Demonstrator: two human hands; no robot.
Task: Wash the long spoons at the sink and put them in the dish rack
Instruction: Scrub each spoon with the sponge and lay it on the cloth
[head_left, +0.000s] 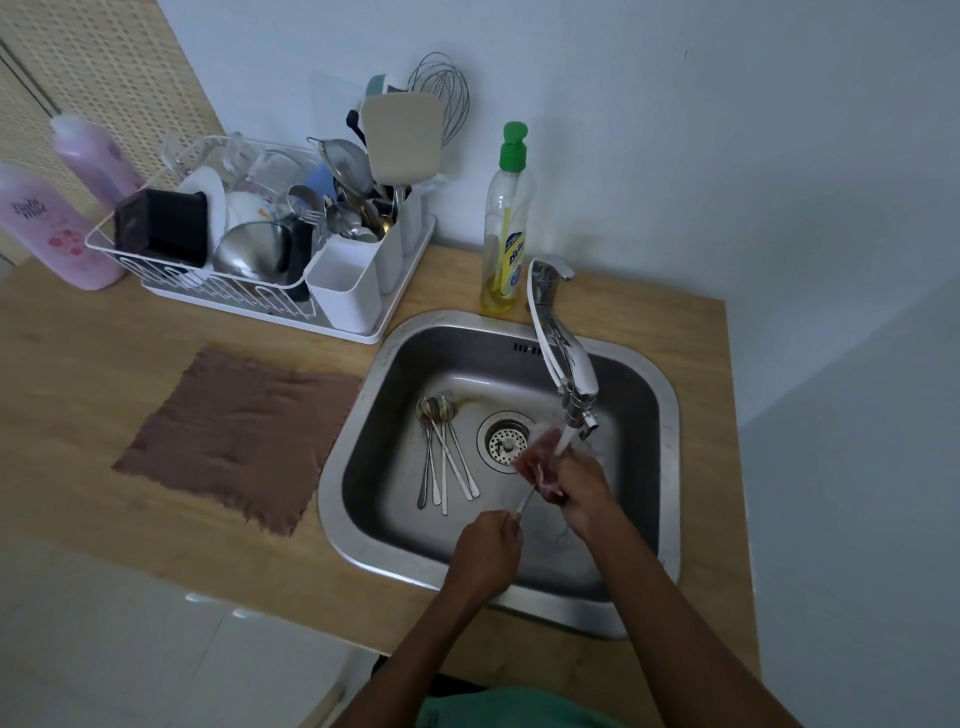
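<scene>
Sink (370, 441) floor: loose spoons (444, 453) left of drain (504, 441)

- The sink (330, 493) is a shiny steel bowl with round corners
- A bunch of long spoons (444, 457) lies flat on the sink floor, on the sink's left side; they are thin and silver, side by side and partly crossed, with their round ends toward the back of the sink
- A lone spoon (525, 501) is tilted above the sink floor, near the sink's front; the left hand (488, 551) pinches its handle tip and the right hand (579, 488) is curled round its other end
- The dish rack (234, 296) is white wire, full of dishes, and stands behind the sink to its left, not touching it
</scene>
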